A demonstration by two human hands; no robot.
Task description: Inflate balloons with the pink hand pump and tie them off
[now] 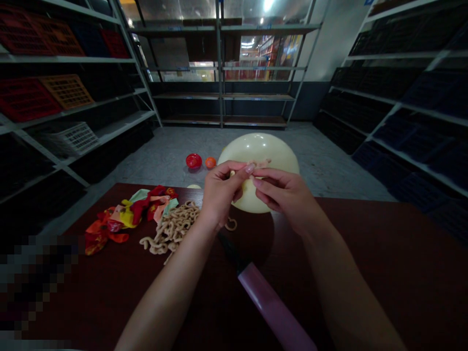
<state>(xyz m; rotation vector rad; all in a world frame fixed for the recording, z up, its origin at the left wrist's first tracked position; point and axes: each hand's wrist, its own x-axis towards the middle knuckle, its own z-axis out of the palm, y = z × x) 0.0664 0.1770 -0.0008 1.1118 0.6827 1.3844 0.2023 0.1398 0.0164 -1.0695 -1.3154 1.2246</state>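
Note:
A large, pale yellow inflated balloon [270,187] is just beyond my hands, over the far edge of the table. My left hand [223,187] is closed, thumb and forefinger pinched at the near side of the balloon. Fingertip to fingertip with it, my right hand [280,190] is pinched too. The balloon's neck is hidden between the fingers. A bit of beige cord shows by my left forefinger. Below my wrists lies a balloon pump [272,304] with a purple barrel and dark nozzle end. A heap of beige cord pieces [175,226] lies left of my left forearm.
Limp balloons [127,214] in red, yellow, orange and mint lie at the left of the dark wooden table [365,243]. Beyond it, a red balloon [193,161] and an orange balloon [210,162] rest on the floor. Shelves with crates [66,91] stand around.

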